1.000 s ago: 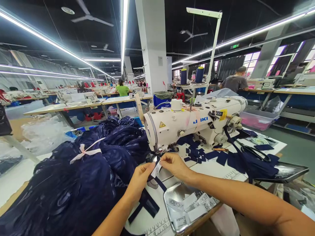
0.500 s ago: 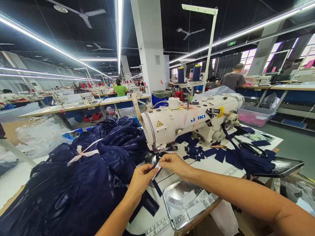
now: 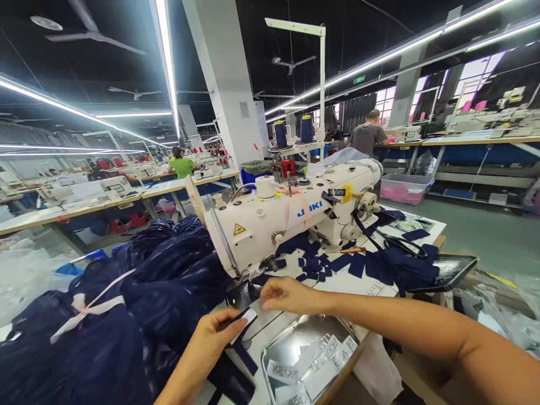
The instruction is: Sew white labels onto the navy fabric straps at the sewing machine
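My left hand (image 3: 215, 334) pinches a navy fabric strip (image 3: 240, 360) with a white label (image 3: 248, 316) lying on it. The strip's tail hangs down over the table in front of the machine. Just right of the label is my right hand (image 3: 287, 295), its fingers curled together and apart from the label; whatever they may hold is hidden. Both hands are below the needle end of a white sewing machine (image 3: 261, 219). Close under my right forearm sits a metal tray (image 3: 266, 360) of loose white printed labels (image 3: 320, 365).
A big heap of navy strips (image 3: 169, 315), tied with a pale ribbon (image 3: 86, 309), lies left. Navy scraps (image 3: 314, 264), a wooden-handled tool (image 3: 353, 250) and black scissors (image 3: 400, 246) are right of the machine, near a dark tray (image 3: 453, 270). Co-workers sit farther back.
My right hand has come away from the label, leaving a gap. My left hand still holds the strip and label, a little lower and nearer me. The camera view has turned right.
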`<move>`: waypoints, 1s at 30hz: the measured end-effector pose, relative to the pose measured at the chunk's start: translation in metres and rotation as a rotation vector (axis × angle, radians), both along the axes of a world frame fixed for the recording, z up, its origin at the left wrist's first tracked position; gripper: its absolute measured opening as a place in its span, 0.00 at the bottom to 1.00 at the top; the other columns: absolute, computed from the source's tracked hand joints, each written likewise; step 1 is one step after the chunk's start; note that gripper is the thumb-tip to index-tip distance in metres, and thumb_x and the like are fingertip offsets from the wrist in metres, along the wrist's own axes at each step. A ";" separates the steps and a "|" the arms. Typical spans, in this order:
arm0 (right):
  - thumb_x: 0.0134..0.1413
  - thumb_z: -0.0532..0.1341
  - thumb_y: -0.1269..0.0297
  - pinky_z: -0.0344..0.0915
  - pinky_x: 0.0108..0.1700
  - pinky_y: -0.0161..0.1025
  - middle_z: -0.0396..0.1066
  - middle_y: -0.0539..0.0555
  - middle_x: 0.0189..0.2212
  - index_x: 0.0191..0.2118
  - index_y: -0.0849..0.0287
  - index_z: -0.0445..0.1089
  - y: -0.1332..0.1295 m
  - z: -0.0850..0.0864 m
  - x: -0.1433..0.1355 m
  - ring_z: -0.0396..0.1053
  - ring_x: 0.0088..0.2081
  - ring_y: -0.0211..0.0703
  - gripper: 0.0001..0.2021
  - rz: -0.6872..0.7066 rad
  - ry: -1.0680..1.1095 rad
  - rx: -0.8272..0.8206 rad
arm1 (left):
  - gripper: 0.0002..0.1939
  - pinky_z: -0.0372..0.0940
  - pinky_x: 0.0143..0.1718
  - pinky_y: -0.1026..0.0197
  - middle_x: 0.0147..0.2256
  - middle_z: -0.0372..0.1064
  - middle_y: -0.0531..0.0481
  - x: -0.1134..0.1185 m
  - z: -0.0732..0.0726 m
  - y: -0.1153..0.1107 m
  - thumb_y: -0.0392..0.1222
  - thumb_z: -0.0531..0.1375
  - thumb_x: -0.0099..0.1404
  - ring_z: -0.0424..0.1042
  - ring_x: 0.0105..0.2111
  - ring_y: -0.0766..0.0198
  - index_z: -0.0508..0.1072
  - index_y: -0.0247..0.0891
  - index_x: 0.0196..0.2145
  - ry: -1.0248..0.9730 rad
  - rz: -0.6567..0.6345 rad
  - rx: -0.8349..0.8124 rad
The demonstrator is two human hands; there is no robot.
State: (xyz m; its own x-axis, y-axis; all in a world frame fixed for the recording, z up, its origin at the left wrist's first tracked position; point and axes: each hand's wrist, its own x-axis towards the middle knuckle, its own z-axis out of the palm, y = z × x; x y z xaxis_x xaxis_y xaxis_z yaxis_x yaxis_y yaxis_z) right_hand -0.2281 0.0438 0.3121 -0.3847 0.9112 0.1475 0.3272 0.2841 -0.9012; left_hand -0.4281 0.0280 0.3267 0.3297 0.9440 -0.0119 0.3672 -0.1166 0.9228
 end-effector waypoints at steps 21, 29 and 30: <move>0.52 0.48 0.77 0.55 0.38 0.44 0.66 0.63 0.32 0.33 0.66 0.66 0.034 -0.004 0.039 0.62 0.36 0.50 0.10 -0.201 -1.021 0.722 | 0.15 0.50 0.26 0.59 0.21 0.63 0.49 0.026 -0.031 0.019 0.26 0.44 0.61 0.60 0.20 0.63 0.67 0.32 0.24 1.026 -0.333 1.509; 0.53 0.56 0.67 0.55 0.37 0.40 0.64 0.56 0.31 0.31 0.63 0.67 0.002 -0.021 0.026 0.61 0.35 0.45 0.05 0.090 -0.980 0.815 | 0.11 0.48 0.26 0.59 0.20 0.63 0.50 0.024 -0.036 0.014 0.26 0.49 0.58 0.60 0.20 0.63 0.66 0.32 0.23 1.062 -0.304 1.501; 0.53 0.57 0.66 0.55 0.37 0.39 0.64 0.55 0.31 0.32 0.63 0.67 0.003 -0.021 0.030 0.61 0.35 0.44 0.05 0.112 -0.962 0.808 | 0.11 0.48 0.26 0.59 0.20 0.64 0.50 0.024 -0.036 0.014 0.26 0.49 0.57 0.60 0.20 0.63 0.66 0.32 0.23 1.064 -0.303 1.500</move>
